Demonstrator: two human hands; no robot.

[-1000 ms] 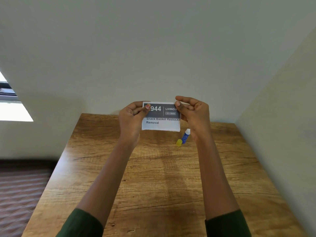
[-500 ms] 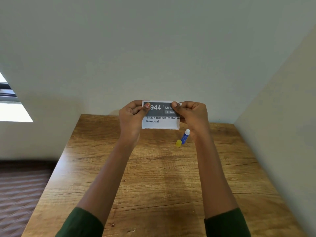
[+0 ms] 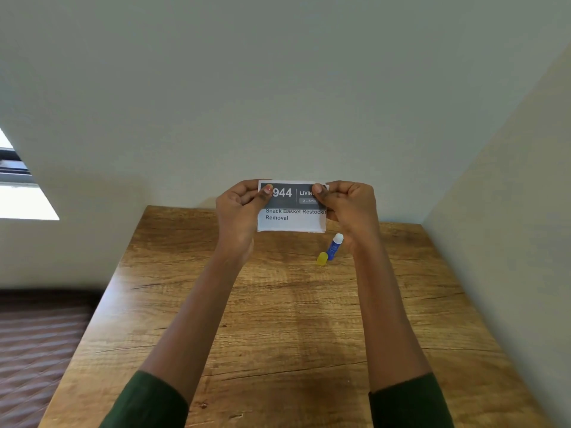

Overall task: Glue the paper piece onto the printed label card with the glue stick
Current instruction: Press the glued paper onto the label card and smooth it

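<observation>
- Head view: the printed label card (image 3: 292,222) is held up over the far end of the tabletop (image 3: 278,319), with its print facing the camera.
- The left grip (image 3: 239,208) pinches its upper left corner. The right grip (image 3: 349,205) pinches the upper right corner, fingers curled.
- Below the card's right corner, the uncapped blue glue stick (image 3: 333,247) lies on the tabletop, with its yellow cap (image 3: 322,258) just beside it.
- A second ago the right grip's fingers were spread wider.
</observation>
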